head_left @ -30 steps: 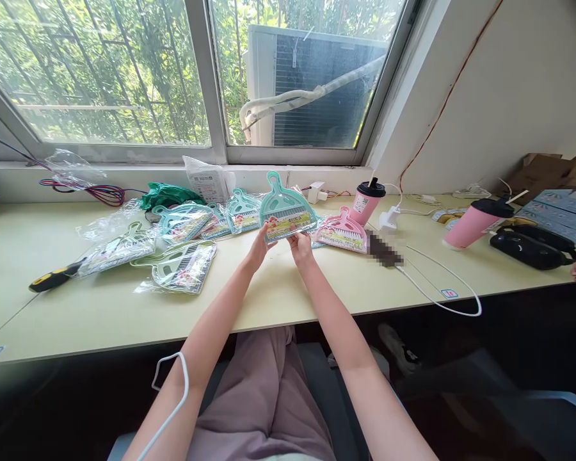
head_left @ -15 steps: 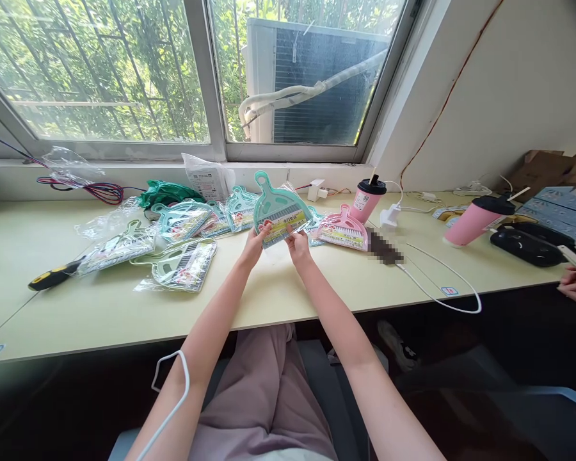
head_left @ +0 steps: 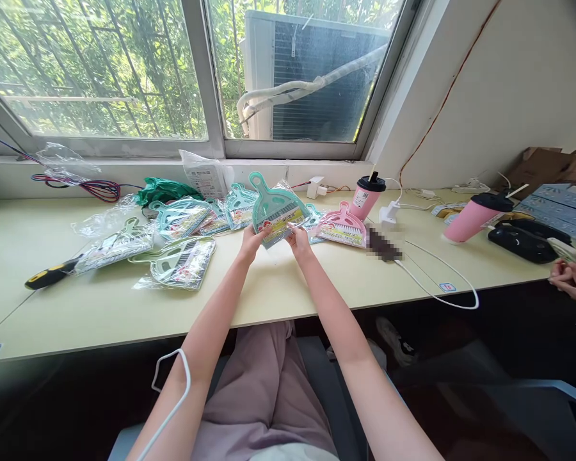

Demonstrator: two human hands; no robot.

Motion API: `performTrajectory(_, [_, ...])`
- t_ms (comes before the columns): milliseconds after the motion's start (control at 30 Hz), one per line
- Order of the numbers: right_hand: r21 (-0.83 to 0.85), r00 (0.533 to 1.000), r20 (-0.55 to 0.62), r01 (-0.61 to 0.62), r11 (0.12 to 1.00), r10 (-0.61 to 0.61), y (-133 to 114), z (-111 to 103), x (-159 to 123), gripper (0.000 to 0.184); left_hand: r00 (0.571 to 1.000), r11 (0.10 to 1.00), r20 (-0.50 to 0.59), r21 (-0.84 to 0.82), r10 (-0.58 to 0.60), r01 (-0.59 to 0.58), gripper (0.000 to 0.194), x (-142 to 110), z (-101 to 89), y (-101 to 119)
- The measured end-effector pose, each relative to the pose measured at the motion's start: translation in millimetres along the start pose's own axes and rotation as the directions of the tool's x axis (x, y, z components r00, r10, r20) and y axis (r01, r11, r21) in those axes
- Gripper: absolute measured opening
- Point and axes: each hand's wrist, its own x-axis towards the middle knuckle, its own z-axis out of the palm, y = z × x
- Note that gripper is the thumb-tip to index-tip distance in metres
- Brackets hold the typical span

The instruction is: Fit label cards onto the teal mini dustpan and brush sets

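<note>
Both of my hands hold a teal plastic dustpan [head_left: 270, 210] with a small brush, sealed in a clear bag with a printed card. My left hand [head_left: 252, 244] grips its lower left edge, and my right hand [head_left: 299, 242] grips the lower right edge. Its handle points up and to the left. Just right of my right hand lies a pink dustpan set [head_left: 343, 227]. To the left, several bagged teal dustpan sets [head_left: 180, 218] lie in an overlapping spread.
A pale green table [head_left: 278, 298] runs along the window. On it are a yellow-and-black screwdriver [head_left: 52, 276], pink lidded cups [head_left: 471, 219], a black pouch [head_left: 522, 244] and a white cable [head_left: 441, 283]. A co-worker's hand [head_left: 570, 278] holds a phone at the right edge.
The teal dustpan has turned counterclockwise in my hands, its handle swinging left. The camera view has shifted slightly. The co-worker's hand has risen a little with the phone.
</note>
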Motion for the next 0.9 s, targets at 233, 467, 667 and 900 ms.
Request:
performTrajectory(233, [-0.113,0.997,-0.005,-0.075,0.991,0.075,2,-5,8,0.013,0.999,0.998,-0.015,-0.037,-0.042,0.041,0.051,2,-4.4,-5])
performTrajectory(467, [-0.090,0.996,0.003,-0.084,0.992,0.085,4,-6,8,0.012,0.997,0.997,-0.033,-0.032,-0.074,0.073,0.044,-1,-3.9,-3])
performTrajectory(667, [-0.131,0.996,-0.082,0.009,0.991,-0.020,-1,-9,10,0.007,0.985,0.992,-0.134,-0.080,-0.110,0.100,0.040,8,-10.2,-7])
performTrajectory(900, [-0.240,0.754,-0.406,0.457,0.856,-0.516,-22,-25,11,0.018,0.937,0.955,-0.310,-0.288,-0.159,0.067,0.033,21,-46.0,-3])
